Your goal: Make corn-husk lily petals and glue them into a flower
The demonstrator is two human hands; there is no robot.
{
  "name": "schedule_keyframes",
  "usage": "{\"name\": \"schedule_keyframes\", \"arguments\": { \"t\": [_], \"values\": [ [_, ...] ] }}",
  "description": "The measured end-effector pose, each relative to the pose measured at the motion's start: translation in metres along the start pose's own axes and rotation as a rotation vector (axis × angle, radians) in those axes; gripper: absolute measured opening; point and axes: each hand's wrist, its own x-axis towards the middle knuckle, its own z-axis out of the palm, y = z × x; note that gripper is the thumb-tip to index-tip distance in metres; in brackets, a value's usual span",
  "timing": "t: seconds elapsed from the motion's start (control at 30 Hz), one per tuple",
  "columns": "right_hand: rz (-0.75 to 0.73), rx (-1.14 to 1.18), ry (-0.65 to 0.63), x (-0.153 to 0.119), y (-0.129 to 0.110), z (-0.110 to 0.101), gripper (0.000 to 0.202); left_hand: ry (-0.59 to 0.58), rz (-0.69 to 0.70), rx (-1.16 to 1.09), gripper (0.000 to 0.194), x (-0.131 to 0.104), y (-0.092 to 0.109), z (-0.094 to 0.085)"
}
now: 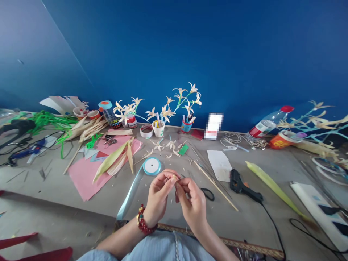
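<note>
In the head view my left hand (159, 194) and my right hand (192, 203) meet over the table's near edge, thumbs and fingertips pinched together. A small pale yellow piece (174, 177) shows between the fingertips; its kind is too small to tell, and the fingers hide most of it. A roll of light blue ribbon (152, 166) lies just behind my left hand, its loose end trailing toward the table's edge. Beyond my hands are loose pale flowers (172, 145) made of dried husk. The black handle loop of a tool (208, 194) sticks out beside my right hand.
A black glue gun (243, 186) with a cord, a wooden stick (217, 186), a green husk (274, 185) and a power strip (318, 214) lie to the right. Pink paper (87, 177) and husks (112, 163) lie left. Cups with husk flowers and a bottle (268, 125) stand behind.
</note>
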Motion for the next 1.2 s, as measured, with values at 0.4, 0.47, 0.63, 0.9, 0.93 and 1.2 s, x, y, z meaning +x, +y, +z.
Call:
{"name": "schedule_keyframes", "arguments": {
  "t": [0.4, 0.47, 0.63, 0.9, 0.93, 1.2],
  "values": [
    [-0.167, -0.242, -0.062, 0.008, 0.002, -0.024, 0.011, -0.095, 0.108, 0.317, 0.014, 0.011, 0.012, -0.008],
    [-0.257, -0.309, -0.038, 0.016, -0.003, -0.037, 0.006, -0.147, 0.135, 0.417, 0.016, 0.013, 0.018, -0.01],
    [-0.29, -0.1, -0.305, 0.041, -0.02, -0.057, 0.013, -0.319, 0.025, 0.545, 0.021, 0.014, 0.025, -0.012],
    [-0.114, 0.101, -0.524, 0.05, -0.016, -0.064, 0.011, -0.394, -0.076, 0.593, 0.03, 0.014, 0.034, -0.012],
    [-0.08, 0.126, -0.536, 0.049, -0.015, -0.064, 0.011, -0.397, -0.099, 0.561, 0.03, 0.014, 0.034, -0.012],
    [-0.093, -0.016, -0.622, 0.048, -0.029, -0.071, 0.019, -0.396, -0.345, 0.24, 0.031, 0.012, 0.033, -0.01]
  ]
}}
